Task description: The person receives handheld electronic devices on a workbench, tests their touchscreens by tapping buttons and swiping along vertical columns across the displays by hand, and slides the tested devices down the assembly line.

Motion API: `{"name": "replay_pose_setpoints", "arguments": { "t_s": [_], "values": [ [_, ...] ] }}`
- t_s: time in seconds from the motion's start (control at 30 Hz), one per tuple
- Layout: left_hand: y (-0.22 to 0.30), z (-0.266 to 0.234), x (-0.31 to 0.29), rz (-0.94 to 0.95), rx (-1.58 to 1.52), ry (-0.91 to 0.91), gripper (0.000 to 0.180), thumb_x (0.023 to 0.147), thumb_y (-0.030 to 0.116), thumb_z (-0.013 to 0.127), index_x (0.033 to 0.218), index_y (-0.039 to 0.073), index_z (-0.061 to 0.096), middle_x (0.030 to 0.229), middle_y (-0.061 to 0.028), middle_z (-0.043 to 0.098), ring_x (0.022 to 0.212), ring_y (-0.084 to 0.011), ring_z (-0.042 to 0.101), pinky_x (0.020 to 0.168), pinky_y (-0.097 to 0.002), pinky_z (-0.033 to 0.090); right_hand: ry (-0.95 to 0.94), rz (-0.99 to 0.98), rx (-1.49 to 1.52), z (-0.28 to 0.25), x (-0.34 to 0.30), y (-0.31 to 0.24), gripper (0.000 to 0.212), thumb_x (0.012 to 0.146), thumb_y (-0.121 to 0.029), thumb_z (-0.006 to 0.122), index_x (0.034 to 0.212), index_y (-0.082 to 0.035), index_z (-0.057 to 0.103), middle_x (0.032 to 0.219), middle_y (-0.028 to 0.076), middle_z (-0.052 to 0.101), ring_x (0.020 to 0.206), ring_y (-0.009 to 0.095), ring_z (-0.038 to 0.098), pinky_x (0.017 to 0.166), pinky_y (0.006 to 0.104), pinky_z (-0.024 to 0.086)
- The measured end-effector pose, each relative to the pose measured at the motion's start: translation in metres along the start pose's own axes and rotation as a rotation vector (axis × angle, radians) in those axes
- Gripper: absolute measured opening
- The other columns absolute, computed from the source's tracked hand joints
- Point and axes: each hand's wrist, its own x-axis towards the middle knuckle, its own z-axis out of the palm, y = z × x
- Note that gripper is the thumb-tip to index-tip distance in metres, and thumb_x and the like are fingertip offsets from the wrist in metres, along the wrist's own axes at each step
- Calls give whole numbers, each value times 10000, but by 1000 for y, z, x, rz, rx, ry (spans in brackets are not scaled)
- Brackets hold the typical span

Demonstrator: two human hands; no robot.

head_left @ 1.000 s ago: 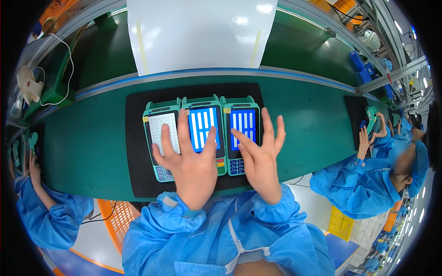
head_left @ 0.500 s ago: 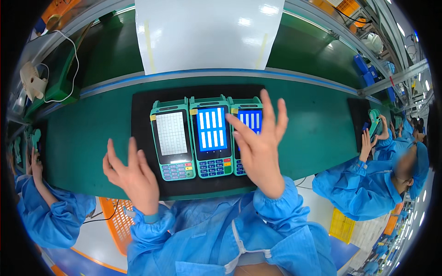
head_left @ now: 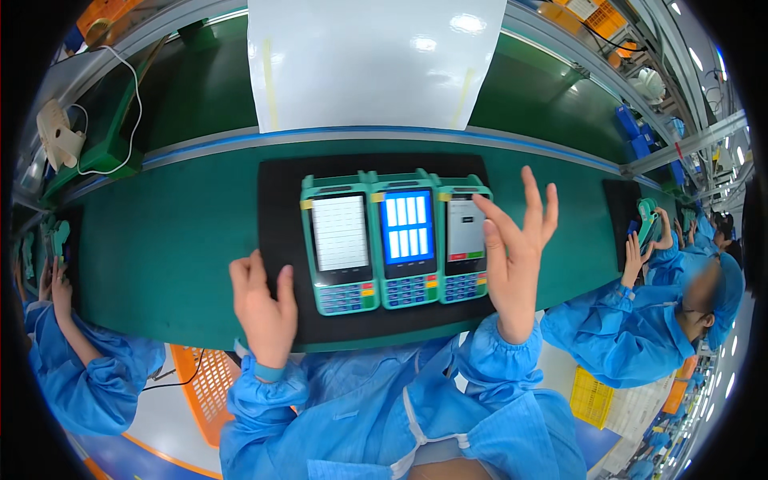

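Three green handheld card payment terminals stand side by side on a black mat (head_left: 276,208). The left terminal (head_left: 340,240) shows a white screen with a grid. White bars on blue fill the screen of the middle terminal (head_left: 408,236). On the right terminal (head_left: 464,232) the screen is pale with a red and a green strip at its foot. My right hand (head_left: 516,248) is over that terminal's right side, index finger at the screen, other fingers spread; whether it touches I cannot tell. My left hand (head_left: 266,308), fingers apart, is at the mat's left edge, holding nothing.
Beyond the green worktop (head_left: 176,232) a white sheet (head_left: 376,72) hangs at the back. An orange basket (head_left: 210,388) stands below the left front edge. Co-workers in blue sit at the right (head_left: 632,328) and at the left (head_left: 92,368).
The terminals and mat appear further right in view. My right hand has shifted right to the right terminal, whose screen turned from blue bars to pale. My left hand has also moved right.
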Motion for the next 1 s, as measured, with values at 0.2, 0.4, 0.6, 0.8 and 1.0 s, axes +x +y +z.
{"name": "replay_pose_setpoints", "arguments": {
  "t_s": [0.2,0.4,0.6,0.8,1.0],
  "values": [
    [60,37,-11,133,-196,-237,503,802,88,684,1214,-120,484,1057,-223,487,923,-395,542,782,-415,465,-15,-79,24,11,3,-2,257,871,-44,604,1062,-169,721,1503,188,299,1392,492,127,1101,569,194],
    [86,61,-23,255,-128,-249,558,800,127,706,1244,-119,474,1066,-208,494,935,-371,536,803,-414,452,-58,-131,-53,36,11,9,267,853,-92,646,1068,-233,719,1507,174,271,1398,495,105,1054,708,101],
    [84,63,-24,309,-58,-204,552,815,162,701,1239,-116,482,1062,-200,499,932,-358,533,803,-407,449,-88,-84,0,30,7,24,288,884,-109,611,1092,-275,719,1509,155,275,1406,479,94,1059,705,81],
    [81,63,-24,315,-53,-201,540,821,166,698,1234,-113,490,1068,-200,502,934,-356,534,807,-405,449,-23,-47,-2,22,6,42,258,899,-104,585,1063,-234,735,1502,152,297,1406,469,99,1101,644,41],
    [81,62,-25,309,-41,-206,536,827,169,695,1237,-109,492,1073,-198,502,942,-355,534,813,-407,450,-12,-4,9,17,4,56,259,905,-103,576,1066,-231,733,1505,152,295,1407,467,99,1096,651,45]
  ]
}}
